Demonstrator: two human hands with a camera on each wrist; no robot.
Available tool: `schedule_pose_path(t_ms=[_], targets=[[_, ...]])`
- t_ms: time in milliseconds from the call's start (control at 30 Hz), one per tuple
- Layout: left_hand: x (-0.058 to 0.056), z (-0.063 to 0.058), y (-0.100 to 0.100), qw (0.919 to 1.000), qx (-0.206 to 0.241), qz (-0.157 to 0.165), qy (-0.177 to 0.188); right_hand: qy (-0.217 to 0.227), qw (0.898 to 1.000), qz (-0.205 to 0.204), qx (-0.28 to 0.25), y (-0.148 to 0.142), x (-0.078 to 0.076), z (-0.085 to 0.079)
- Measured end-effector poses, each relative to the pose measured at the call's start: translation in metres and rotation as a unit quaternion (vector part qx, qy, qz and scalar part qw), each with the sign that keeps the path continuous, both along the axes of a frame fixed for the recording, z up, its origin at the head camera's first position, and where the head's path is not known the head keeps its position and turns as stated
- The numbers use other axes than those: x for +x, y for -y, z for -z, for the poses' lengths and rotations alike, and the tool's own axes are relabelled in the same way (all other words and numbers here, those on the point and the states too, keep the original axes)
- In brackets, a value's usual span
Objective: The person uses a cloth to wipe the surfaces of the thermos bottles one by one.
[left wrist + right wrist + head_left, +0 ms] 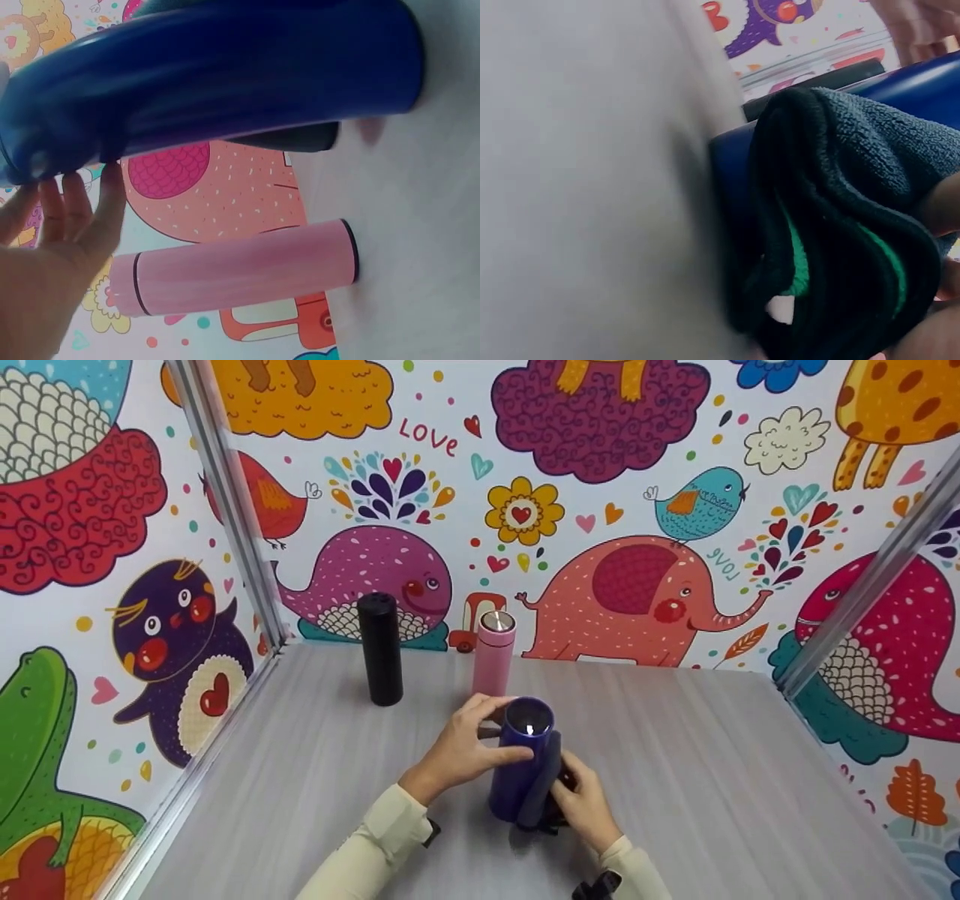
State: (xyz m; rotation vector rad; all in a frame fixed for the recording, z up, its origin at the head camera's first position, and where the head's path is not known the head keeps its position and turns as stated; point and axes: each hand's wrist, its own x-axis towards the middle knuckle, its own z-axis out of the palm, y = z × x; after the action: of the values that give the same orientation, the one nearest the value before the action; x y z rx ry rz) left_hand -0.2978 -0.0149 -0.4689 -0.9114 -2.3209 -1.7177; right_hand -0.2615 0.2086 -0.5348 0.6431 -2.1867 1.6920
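Note:
My left hand (466,746) grips a shiny blue thermos bottle (510,780) near its top, thumb across the near side. The bottle stands slightly tilted, its base close to the tabletop. On its right side, my right hand (589,804) pinches a folded grey-blue towel (541,787) against the bottle wall. In the right wrist view the towel (877,142) shows a fuzzy face, dark edges and green strips between its folds. The left wrist view has the left fingertips on the upper part of the blue bottle (240,82).
Behind the blue bottle stands a pink thermos bottle (493,664) with a shiny lid top. A black bottle (381,652) stands upright farther left. The grey table (675,780) meets cartoon-printed walls at the back and sides, with metal posts (232,502) at the corners.

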Motion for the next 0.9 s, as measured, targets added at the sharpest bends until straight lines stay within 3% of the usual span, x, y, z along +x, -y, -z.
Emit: schedule_pose_path(t_ms=[133, 367, 567, 733, 900], targets=[[-0.001, -0.001, 0.005, 0.9997, 0.014, 0.018, 0.006, -0.018, 1.000, 0.008, -0.006, -0.004, -0.009, -0.008], [0.001, 0.000, 0.008, 0.9980, 0.006, 0.062, 0.000, -0.077, 0.997, 0.005, -0.020, 0.001, -0.002, -0.056], [0.002, -0.002, -0.004, 0.9984, -0.008, 0.054, -0.016, -0.128, 0.991, -0.025, -0.028, 0.008, 0.008, -0.088], [0.001, -0.006, -0.003, 0.9989, -0.037, 0.026, -0.015, -0.142, 0.989, -0.027, -0.023, 0.008, 0.008, -0.093], [-0.002, -0.006, 0.002, 0.9985, -0.040, 0.036, -0.002, -0.091, 0.996, -0.019, -0.013, 0.002, 0.002, -0.077]])
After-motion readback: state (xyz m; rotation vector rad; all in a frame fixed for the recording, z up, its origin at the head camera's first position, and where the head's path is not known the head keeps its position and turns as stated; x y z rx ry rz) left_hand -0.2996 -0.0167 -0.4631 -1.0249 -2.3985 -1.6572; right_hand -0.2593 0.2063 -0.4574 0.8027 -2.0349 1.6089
